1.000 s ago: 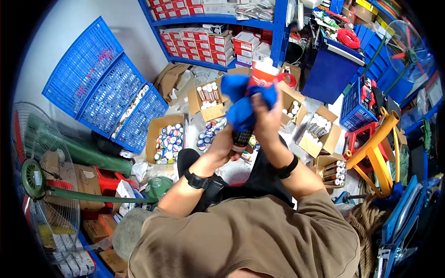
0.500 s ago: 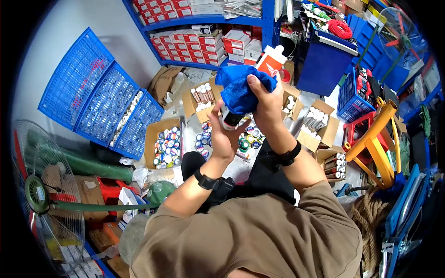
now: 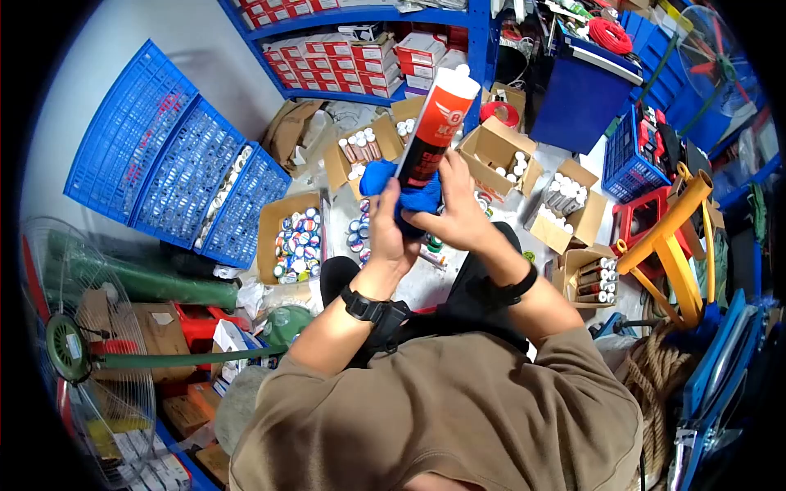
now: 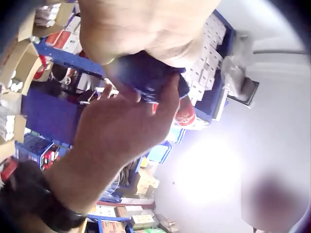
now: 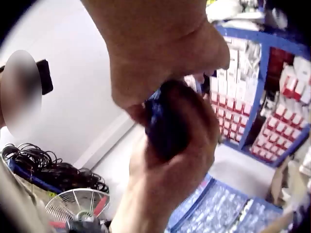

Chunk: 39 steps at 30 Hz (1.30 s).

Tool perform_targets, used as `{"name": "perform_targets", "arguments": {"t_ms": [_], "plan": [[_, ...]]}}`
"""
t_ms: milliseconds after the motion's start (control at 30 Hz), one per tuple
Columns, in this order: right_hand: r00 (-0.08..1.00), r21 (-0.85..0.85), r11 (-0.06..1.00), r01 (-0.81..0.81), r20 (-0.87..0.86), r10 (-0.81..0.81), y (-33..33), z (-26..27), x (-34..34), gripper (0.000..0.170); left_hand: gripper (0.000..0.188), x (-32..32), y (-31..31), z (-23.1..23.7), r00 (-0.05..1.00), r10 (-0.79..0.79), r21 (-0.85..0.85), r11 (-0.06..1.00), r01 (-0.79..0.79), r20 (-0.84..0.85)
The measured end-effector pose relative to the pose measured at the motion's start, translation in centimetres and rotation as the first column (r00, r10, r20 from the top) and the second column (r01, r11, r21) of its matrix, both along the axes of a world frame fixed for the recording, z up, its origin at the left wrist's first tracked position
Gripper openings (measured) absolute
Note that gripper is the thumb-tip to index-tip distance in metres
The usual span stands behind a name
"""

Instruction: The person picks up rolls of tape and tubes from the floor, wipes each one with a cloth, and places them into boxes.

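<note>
A sealant cartridge with an orange, black and white label stands tilted, white nozzle end up, in front of the person. Around its lower part is a bunched blue cloth. My left hand grips the cartridge's lower end through the cloth from the left; in the right wrist view its fingers curl round the blue cloth. From the right, my right hand holds the cloth against the cartridge, thumb across the front. The cartridge's bottom is hidden by cloth and hands.
Open cardboard boxes of cartridges, including one box at right, stand on the floor. Another box holds round cans. Blue crates lean at left, a yellow metal frame stands right, and blue shelving with small boxes is behind.
The cartridge has swung more upright, showing more of its label, and the cloth has slid to its lower part. The left hand, loosely spread half a second ago, now closes round the lower end.
</note>
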State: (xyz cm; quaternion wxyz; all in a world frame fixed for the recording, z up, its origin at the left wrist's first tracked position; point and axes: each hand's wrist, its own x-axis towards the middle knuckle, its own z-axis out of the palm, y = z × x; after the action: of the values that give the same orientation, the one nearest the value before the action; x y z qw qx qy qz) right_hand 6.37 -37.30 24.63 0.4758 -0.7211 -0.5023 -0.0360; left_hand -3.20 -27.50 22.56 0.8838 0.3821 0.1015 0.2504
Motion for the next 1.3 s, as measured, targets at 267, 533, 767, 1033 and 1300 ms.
{"name": "perform_targets", "arguments": {"t_ms": [267,533,767,1033,1300], "plan": [[0.922,0.152,0.988,0.015,-0.385,0.046,-6.1,4.5,6.4,0.039,0.04,-0.1,3.8,-2.9,0.937,0.252,0.342,0.926,-0.161,-0.242],[0.704,-0.11,0.992,0.058,-0.7,-0.119,-12.7,0.2,6.9,0.038,0.037,1.2,0.9,-2.6,0.907,0.246,0.397,0.913,-0.098,-0.342],[0.684,0.056,0.927,0.371,-0.692,-0.232,-22.6,-4.2,11.5,0.029,0.036,5.4,3.6,-4.4,0.817,0.444,0.569,0.803,-0.18,-0.368],[0.663,-0.492,0.648,0.582,-0.175,-0.728,-35.7,-17.8,17.8,0.044,0.032,5.0,5.3,-9.1,0.832,0.218,0.313,0.948,-0.056,-0.51],[0.336,-0.698,0.292,0.654,-0.077,-0.939,-44.8,-35.7,18.6,0.047,0.038,6.9,3.3,-11.5,0.811,0.207,0.378,0.925,0.019,-0.547]]}}
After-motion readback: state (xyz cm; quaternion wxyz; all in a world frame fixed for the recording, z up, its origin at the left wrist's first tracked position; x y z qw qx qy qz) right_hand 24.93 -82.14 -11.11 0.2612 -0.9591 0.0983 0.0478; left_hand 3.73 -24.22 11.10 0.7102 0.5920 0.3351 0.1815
